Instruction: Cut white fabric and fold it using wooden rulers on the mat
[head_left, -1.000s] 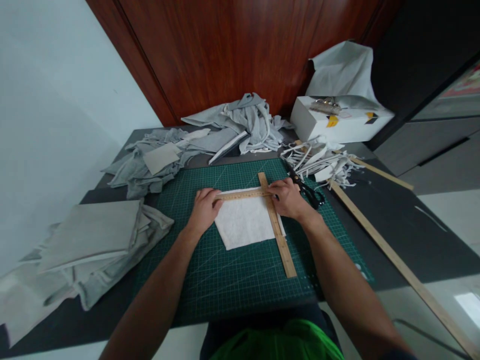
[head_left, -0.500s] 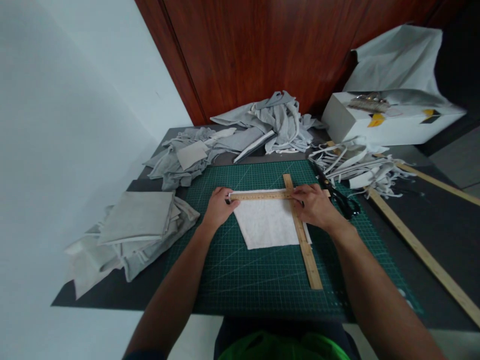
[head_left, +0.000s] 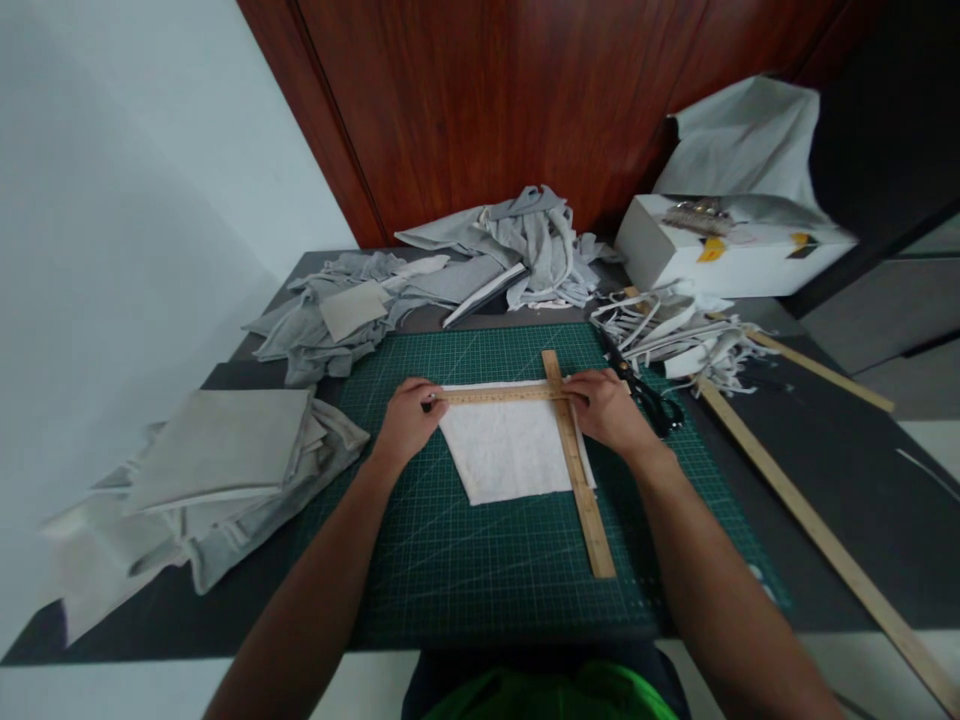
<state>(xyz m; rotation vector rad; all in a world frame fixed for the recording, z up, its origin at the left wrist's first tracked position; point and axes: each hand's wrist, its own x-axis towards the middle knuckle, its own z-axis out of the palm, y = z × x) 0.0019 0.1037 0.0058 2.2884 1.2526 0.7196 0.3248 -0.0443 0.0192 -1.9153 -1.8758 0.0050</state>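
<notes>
A white piece of cloth [head_left: 506,455] lies on the green cutting mat [head_left: 465,580]. Along its far edge runs a horizontal wooden ruler [head_left: 499,396]. My left hand [head_left: 411,415] pinches this ruler's left end at the cloth's corner. A second wooden ruler [head_left: 591,520] crosses the cloth's right side and slants down toward me. Where the two rulers meet, my right hand [head_left: 606,405] presses with closed fingers; the horizontal ruler's right end pokes out beyond it. Black scissors [head_left: 652,402] lie just right of my right hand.
Folded cloth [head_left: 225,440] is stacked at the left. Grey scraps [head_left: 337,300] and a crumpled heap [head_left: 540,245] lie behind the mat. Cloth strips [head_left: 682,335], a white box [head_left: 697,255] and a long wooden stick [head_left: 795,510] are at the right.
The whole view has shifted, so the table's contents appear further left. Both hands keep their places on the rulers and cloth.
</notes>
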